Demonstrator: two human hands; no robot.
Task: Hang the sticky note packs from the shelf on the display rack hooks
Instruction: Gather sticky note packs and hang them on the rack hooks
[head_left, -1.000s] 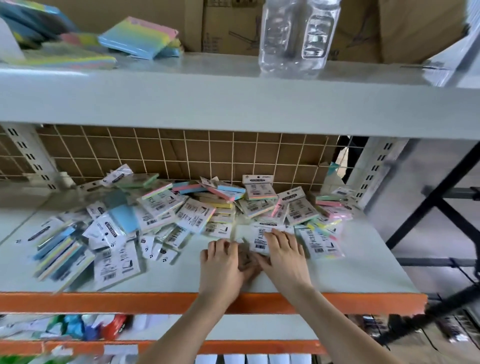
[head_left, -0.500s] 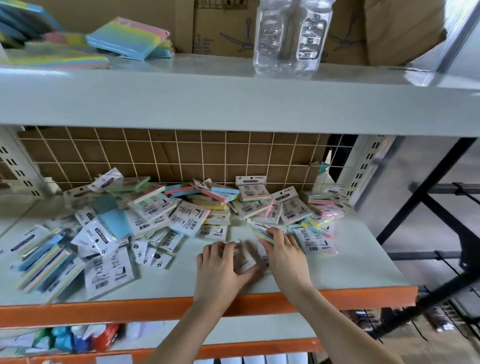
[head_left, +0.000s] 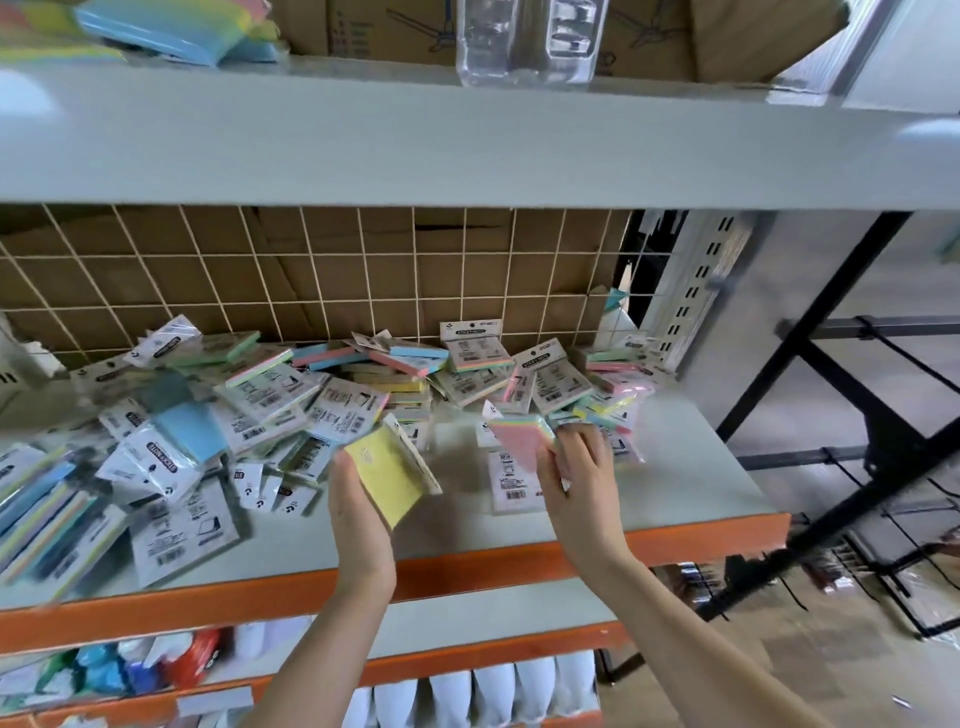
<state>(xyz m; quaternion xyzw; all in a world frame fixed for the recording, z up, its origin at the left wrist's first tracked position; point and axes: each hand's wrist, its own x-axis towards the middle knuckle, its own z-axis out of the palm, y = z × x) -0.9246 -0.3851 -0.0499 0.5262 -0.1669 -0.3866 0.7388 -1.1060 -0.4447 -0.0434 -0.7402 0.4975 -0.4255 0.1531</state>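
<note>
My left hand (head_left: 358, 519) holds a yellow sticky note pack (head_left: 387, 473) lifted off the shelf, its face turned toward me. My right hand (head_left: 576, 493) grips a pink, multicoloured sticky note pack (head_left: 522, 441), also raised above the shelf board. Behind both hands lies a heap of sticky note packs (head_left: 322, 400) spread across the grey shelf (head_left: 691, 467). One white-backed pack (head_left: 511, 483) lies flat just left of my right hand. A display rack (head_left: 893, 452) of black bars stands to the right of the shelf, blurred.
A wire grid (head_left: 311, 275) backs the shelf, with cardboard behind it. The upper shelf (head_left: 467, 145) overhangs and carries a clear plastic bottle (head_left: 530, 41) and coloured pads (head_left: 171, 26). An orange beam (head_left: 467, 566) edges the shelf front. Lower shelves hold more goods.
Both hands rose from the shelf board, each lifting a pack. They moved apart, the left with the yellow pack and the right with the pink one. The camera moved closer.
</note>
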